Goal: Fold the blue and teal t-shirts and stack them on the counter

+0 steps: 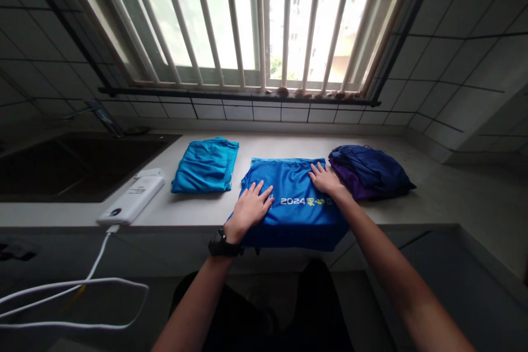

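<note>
A blue shirt (pixel 289 220) with "2024" and yellow marks printed on it lies spread on the counter, its lower part hanging over the front edge. On its left side my left hand (pixel 252 206) rests flat with fingers spread; a black watch is on that wrist. My right hand (pixel 325 179) lies on the upper right of the shirt, fingers stretched out. To the left sits a folded turquoise garment (pixel 205 165). Close to my right hand is a pile of dark blue and purple clothing (pixel 369 170).
A white power bank (pixel 132 201) with a white cable (pixel 99 258) lies on the counter (pixel 289 144) at left. Beyond it is a dark sink (pixel 78 170) with a faucet (pixel 105 118). A barred window (pixel 247 27) is behind, with small round objects on its sill.
</note>
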### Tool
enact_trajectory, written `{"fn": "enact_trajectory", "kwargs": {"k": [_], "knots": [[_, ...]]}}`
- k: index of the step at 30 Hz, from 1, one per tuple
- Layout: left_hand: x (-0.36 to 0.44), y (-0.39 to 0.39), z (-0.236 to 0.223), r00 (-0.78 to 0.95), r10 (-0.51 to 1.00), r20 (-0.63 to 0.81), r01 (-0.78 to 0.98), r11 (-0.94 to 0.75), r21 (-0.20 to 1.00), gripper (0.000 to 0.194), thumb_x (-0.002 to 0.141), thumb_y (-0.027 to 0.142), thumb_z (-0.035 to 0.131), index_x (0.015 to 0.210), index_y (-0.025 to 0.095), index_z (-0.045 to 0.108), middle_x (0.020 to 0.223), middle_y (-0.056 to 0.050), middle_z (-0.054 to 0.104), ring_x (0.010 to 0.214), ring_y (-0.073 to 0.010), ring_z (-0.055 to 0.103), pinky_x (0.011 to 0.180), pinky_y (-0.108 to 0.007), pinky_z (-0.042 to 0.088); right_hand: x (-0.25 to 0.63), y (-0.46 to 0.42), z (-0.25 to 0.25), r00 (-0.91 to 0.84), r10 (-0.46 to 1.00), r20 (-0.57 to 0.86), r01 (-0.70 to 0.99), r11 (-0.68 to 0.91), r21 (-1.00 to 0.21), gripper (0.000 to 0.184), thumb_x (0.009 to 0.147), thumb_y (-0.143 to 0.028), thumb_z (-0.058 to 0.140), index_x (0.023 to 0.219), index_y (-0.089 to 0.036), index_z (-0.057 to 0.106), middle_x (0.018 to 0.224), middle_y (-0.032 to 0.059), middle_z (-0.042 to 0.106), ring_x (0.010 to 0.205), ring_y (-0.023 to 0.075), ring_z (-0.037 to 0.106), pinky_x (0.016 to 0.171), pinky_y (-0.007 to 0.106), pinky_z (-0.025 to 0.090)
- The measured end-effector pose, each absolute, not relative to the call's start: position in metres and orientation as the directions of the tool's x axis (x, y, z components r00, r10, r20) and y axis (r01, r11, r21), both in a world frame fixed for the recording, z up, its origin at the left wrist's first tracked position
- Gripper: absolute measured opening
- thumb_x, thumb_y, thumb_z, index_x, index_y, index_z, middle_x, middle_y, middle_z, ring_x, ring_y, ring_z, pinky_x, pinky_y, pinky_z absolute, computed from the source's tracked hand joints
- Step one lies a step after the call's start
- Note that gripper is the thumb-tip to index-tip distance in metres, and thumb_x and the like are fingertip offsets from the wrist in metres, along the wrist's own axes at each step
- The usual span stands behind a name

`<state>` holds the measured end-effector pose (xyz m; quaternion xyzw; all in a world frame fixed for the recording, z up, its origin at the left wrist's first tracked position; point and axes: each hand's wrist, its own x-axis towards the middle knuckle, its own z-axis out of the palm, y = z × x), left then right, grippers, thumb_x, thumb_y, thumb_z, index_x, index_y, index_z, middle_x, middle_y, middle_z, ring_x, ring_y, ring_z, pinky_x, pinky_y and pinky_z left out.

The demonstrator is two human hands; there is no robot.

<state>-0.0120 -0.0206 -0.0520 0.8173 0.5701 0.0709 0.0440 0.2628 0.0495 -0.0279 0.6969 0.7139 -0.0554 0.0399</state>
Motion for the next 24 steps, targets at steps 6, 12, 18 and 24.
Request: {"fn": "enact_trajectory", "kwargs": {"k": [6, 12, 18, 24], "knots": [[0.003, 0.019, -0.032, 0.191, 0.98, -0.054, 0.975, -0.183, 0.123, 0.058, 0.109, 0.044, 0.028, 0.163, 0.027, 0.037, 0.173, -0.01, 0.026, 0.159, -0.0342, 0.026, 0.127, -0.054, 0.026, 0.24, 0.07, -0.006, 0.006, 0.997, -0.081, 0.999, -0.009, -0.041, 0.063, 0.109, -0.039, 0.025, 0.167, -0.016, 0.025, 0.175, 0.012, 0.015, 0.161, 0.0341, 0.015, 0.127, 0.058, 0.021], [0.004, 0.046, -0.027, 0.116, 0.989, -0.087, 0.987, -0.104, 0.126, 0.059, 0.109, 0.045, 0.026, 0.165, 0.028, 0.033, 0.175, -0.007, 0.021, 0.161, -0.0314, 0.021, 0.129, -0.05, 0.02, 0.232, 0.034, -0.026, -0.2, 0.971, -0.127, 0.976, 0.187, -0.109, 0.062, 0.108, -0.05, 0.027, 0.165, -0.027, 0.035, 0.172, 0.0087, 0.029, 0.158, 0.0348, 0.026, 0.126, 0.056, 0.026], [0.0, 0.035, -0.022, 0.17, 0.984, -0.05, 0.979, -0.162, 0.126, 0.057, 0.109, 0.041, 0.033, 0.162, 0.022, 0.04, 0.172, -0.014, 0.028, 0.158, -0.0356, 0.028, 0.126, -0.055, 0.028, 0.248, 0.01, -0.038, -0.077, 0.987, -0.143, 0.994, 0.066, -0.083, 0.067, 0.108, -0.054, 0.021, 0.169, -0.026, 0.02, 0.176, 0.0061, 0.011, 0.162, 0.031, 0.01, 0.128, 0.057, 0.018], [-0.011, -0.042, -0.02, 0.416, 0.892, 0.177, 0.878, -0.444, 0.176, 0.04, 0.103, 0.039, 0.051, 0.127, 0.013, 0.07, 0.142, -0.017, 0.065, 0.129, -0.0298, 0.063, 0.111, -0.041, 0.049, 0.242, -0.002, -0.03, -0.04, 0.996, -0.08, 0.996, 0.033, -0.086, 0.067, 0.109, -0.049, 0.027, 0.167, -0.016, 0.028, 0.174, 0.0152, 0.019, 0.16, 0.0346, 0.019, 0.128, 0.059, 0.019]]}}
